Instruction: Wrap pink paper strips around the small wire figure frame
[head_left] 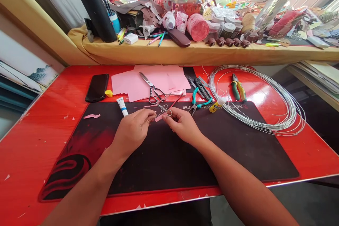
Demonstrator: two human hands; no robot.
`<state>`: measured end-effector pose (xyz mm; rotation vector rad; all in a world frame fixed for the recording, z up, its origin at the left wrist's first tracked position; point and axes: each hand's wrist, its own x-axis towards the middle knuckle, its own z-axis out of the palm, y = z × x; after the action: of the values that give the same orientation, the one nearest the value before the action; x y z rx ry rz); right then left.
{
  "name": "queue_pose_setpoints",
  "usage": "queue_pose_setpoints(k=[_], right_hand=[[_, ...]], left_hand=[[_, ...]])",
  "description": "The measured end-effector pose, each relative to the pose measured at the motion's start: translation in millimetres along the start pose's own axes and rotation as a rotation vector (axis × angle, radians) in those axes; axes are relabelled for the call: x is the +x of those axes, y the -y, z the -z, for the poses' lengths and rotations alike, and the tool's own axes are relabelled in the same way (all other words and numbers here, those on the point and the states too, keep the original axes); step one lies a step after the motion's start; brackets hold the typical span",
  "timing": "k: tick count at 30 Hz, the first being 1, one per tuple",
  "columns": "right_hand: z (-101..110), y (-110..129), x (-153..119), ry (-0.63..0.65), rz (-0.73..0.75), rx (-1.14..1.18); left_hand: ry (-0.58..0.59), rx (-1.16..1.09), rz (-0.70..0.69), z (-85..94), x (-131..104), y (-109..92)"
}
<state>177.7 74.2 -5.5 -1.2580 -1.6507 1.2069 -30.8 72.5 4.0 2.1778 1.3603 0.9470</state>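
Observation:
Both hands meet above the dark desk mat [169, 162]. My left hand [135, 127] is closed in a pinch, but what lies between its fingertips is too small to make out. My right hand [183, 124] is closed at the looped handles of small scissors [166, 111], whose narrow end points toward my left fingertips. A small pink paper piece [158, 118] shows between the hands. Just beyond them, larger scissors [150, 86] lie on pink paper sheets [122, 83]. A white and blue tube [122, 106] is beside my left hand.
Teal-handled pliers [197, 100], a yellow glue bottle [217, 105], a wire coil [288, 120] and green-yellow pliers [238, 90] are at the right. A black phone [97, 87] and yellow cap [108, 93] sit at the left. Craft items crowd the ledge [148, 51] behind.

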Motion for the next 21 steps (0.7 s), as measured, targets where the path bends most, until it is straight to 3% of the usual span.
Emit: queue_pose_setpoints(k=[8, 21], right_hand=[[-0.2, 2.0, -0.9, 0.030, -0.005, 0.076], [-1.9, 2.8, -0.9, 0.046, -0.015, 0.176]], left_hand=[[0.045, 0.006, -0.022, 1.3, 0.4, -1.9], [0.021, -0.010, -0.049, 1.5, 0.1, -2.2]])
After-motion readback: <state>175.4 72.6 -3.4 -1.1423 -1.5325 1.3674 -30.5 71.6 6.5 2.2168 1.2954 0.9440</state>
